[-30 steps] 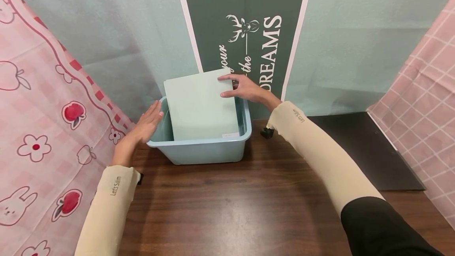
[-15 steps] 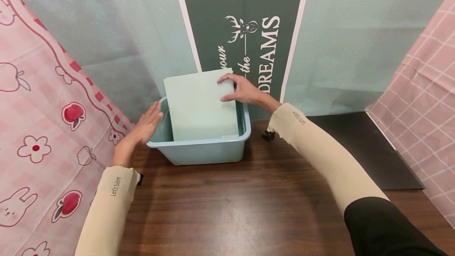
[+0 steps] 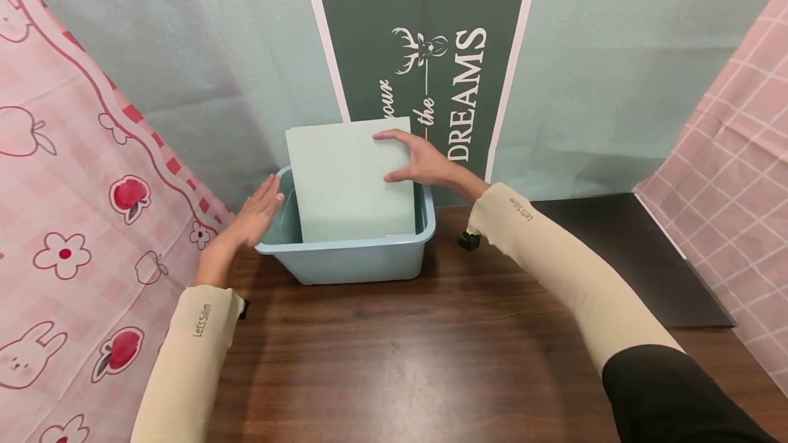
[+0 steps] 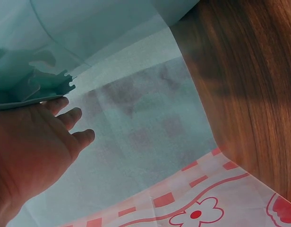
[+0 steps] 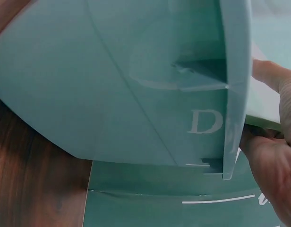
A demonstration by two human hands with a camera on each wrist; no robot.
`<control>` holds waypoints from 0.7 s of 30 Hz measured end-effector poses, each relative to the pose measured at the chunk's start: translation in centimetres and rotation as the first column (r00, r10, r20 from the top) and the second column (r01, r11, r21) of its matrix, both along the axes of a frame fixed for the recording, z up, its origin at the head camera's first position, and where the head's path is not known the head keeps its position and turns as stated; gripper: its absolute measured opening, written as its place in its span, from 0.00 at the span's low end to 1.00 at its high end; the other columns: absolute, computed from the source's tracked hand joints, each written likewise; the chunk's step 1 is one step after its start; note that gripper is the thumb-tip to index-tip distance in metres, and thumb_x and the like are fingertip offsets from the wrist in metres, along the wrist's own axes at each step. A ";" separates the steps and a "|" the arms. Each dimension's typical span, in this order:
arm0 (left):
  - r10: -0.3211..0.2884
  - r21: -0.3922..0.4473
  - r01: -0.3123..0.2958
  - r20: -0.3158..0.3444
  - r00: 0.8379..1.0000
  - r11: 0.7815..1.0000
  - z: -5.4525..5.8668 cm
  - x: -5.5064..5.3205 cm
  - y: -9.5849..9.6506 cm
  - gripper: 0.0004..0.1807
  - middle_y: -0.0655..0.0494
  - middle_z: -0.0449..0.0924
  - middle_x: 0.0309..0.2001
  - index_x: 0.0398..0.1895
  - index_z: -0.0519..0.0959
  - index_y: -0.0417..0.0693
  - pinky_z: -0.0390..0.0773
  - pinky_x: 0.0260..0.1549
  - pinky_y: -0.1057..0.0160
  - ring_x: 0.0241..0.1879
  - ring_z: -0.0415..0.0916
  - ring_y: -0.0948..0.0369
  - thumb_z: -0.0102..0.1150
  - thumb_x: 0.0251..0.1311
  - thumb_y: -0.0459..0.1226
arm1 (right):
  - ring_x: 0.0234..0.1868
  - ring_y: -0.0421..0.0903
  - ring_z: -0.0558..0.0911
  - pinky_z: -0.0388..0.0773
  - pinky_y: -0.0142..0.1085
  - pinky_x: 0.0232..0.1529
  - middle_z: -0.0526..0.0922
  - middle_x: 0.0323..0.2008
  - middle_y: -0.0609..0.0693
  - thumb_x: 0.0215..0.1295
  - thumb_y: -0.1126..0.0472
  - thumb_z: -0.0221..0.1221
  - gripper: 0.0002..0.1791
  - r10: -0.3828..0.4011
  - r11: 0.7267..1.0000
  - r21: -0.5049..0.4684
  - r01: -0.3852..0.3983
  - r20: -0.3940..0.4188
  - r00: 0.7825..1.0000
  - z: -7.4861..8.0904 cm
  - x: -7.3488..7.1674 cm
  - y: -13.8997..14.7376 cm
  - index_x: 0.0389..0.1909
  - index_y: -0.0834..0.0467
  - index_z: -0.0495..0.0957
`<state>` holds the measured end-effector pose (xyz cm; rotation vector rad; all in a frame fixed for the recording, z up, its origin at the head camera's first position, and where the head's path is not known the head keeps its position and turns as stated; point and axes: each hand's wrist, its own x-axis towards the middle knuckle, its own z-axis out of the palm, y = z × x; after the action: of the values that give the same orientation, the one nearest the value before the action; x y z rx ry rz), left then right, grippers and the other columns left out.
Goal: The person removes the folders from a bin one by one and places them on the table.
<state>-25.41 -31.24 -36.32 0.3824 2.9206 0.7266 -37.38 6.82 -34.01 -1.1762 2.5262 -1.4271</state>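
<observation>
"Pale green panel (image 3: 351, 183): is that what's being held over there?"

"Yes. Nearest us, though, are the beige arm sleeves (image 3: 193, 368), reaching over a brown wood-grain table (image 3: 382, 340)."

"And past them?"

"A light blue plastic tub (image 3: 357, 264). The left hand (image 3: 252, 216) lies against its left side, just under the rim, fingers fairly straight, holding nothing."

"What about the right hand (image 3: 425, 161)?"

"Gripping the panel by its right edge. Thumb and forefinger show on the front face, with other fingers curled behind."

"So where's the panel sitting?"

"Inside the tub, on a slant, its upper part well above the rim. I can't see its bottom edge; the tub's front wall hides it."

"That dark thing to the right?"

"A flat black board (image 3: 628, 258), on the table, well apart from the tub. Farthest back hangs a grey-green cloth (image 3: 591, 87), a deer head and DREAMS printed on its darker band."
</observation>
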 end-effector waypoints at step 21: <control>0.008 -0.001 -0.008 -0.003 1.000 1.000 -0.2 -0.2 -0.2 0.39 0.38 0.24 0.86 0.86 0.31 0.40 0.29 0.78 0.32 0.84 0.25 0.38 0.18 0.86 0.55 | 0.71 0.48 0.73 0.69 0.46 0.73 0.73 0.75 0.49 0.52 0.70 0.80 0.48 -0.131 0.991 -0.036 0.131 -0.003 0.991 -0.6 1.2 0.3 0.75 0.47 0.74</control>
<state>-25.66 -31.42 -36.47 0.3726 2.9264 0.7261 -36.22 7.10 -34.59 -1.0378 2.6374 -1.5040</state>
